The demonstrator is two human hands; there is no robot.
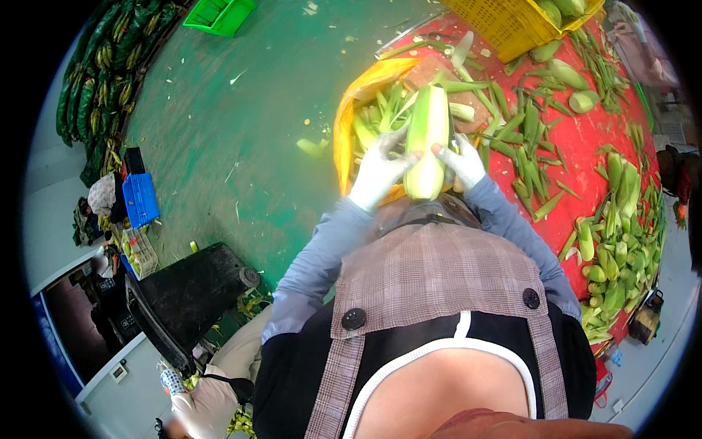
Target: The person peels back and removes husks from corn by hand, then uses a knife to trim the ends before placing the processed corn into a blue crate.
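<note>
Between my two gloved hands stands a large pale-green vegetable stalk (428, 142), which looks like a thick leafy stem, its cut base towards me. My left hand (384, 167) grips it from the left, my right hand (462, 161) has its thumb on the right side. A dark edge shows by the right hand; what it belongs to I cannot tell. Beneath and beyond the stalk, an open orange-yellow bag (344, 120) holds green leaf trimmings (389, 107). More trimmings (529, 131) are scattered on the red surface to the right.
A yellow crate (493, 24) with stalks stands at the upper right. Piled stalks (614, 258) lie on the red surface (548, 241). A green crate (219, 15) is on the green floor (219, 131). Lower left are a black cart (189, 291) and a person (205, 400); another person (641, 46) is upper right.
</note>
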